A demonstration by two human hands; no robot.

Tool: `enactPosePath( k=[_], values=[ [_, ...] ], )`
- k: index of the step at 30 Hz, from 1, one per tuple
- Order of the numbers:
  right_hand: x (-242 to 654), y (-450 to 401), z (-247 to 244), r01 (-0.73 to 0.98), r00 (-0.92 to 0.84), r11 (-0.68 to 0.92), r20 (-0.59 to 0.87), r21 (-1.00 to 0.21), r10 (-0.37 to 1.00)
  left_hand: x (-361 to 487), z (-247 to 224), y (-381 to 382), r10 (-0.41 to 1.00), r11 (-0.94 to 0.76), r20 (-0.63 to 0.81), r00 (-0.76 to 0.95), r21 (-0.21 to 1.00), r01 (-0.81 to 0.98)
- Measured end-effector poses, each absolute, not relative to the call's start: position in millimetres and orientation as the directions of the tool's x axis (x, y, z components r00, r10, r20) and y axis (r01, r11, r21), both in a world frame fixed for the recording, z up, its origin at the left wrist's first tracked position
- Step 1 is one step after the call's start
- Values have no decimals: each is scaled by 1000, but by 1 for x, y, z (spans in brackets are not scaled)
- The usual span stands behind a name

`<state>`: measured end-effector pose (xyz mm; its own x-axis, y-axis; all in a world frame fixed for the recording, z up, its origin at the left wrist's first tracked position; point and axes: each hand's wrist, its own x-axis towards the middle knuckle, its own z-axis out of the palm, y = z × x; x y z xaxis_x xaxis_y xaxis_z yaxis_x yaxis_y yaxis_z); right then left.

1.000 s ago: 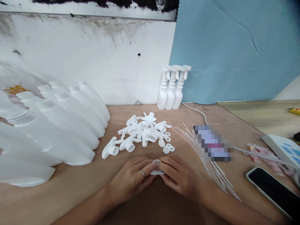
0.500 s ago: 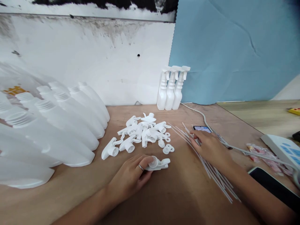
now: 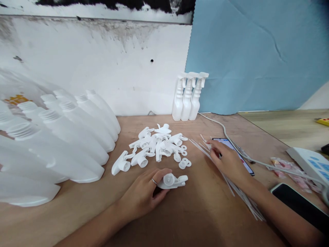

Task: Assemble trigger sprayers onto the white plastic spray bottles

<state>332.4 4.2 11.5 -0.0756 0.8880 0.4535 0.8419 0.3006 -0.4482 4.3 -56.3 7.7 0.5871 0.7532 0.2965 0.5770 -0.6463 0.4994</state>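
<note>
My left hand grasps 1 white trigger spray head, in front of the pile of similar heads on the counter. My right hand is at the thin white tubes; if it pinches any, I cannot tell.

The right hand covers part of the thin white tubes, and whether it grips any is unclear. The left hand hides one end of the spray head. The picture's left edge crops several white bottles.
</note>
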Motion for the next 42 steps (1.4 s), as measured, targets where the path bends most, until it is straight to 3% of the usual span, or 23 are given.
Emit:
enactPosePath(
  k=[2,5,7,9,11,13,16,24,32,37,42],
  values=[
    [332,1,25,710,38,273,422,-649,906,5,13,-58,765,-621,251,594,531,576],
    [330,-3,43,247,80,181,206,-952,975,8,17,-59,801,-548,208,562,634,545],
    [325,-6,49,-50,22,107,106,-993,994,12,15,-60,844,-468,188,503,716,518],
    [315,-10,49,-136,19,90,89,-987,996,15,10,-59,865,-428,182,467,753,499],
    [300,-18,45,-50,10,113,113,-992,994,17,5,-59,855,-453,209,475,747,487],
    [281,-28,41,48,-109,127,121,-991,987,17,3,-58,834,-492,237,499,730,475],
    [254,-39,40,56,-290,144,122,-988,949,15,3,-57,823,-505,237,515,721,475],
    [224,-37,46,234,-507,333,177,-914,843,15,4,-57,825,-499,223,519,719,484],
    [223,-36,44,328,-555,487,251,-810,793,15,3,-57,819,-508,235,523,719,474],
    [224,-35,46,349,-629,653,348,-673,695,15,2,-57,809,-525,256,530,722,452],
    [221,-37,48,387,-649,665,324,-639,688,15,4,-57,813,-510,230,534,724,464]
  ],
)
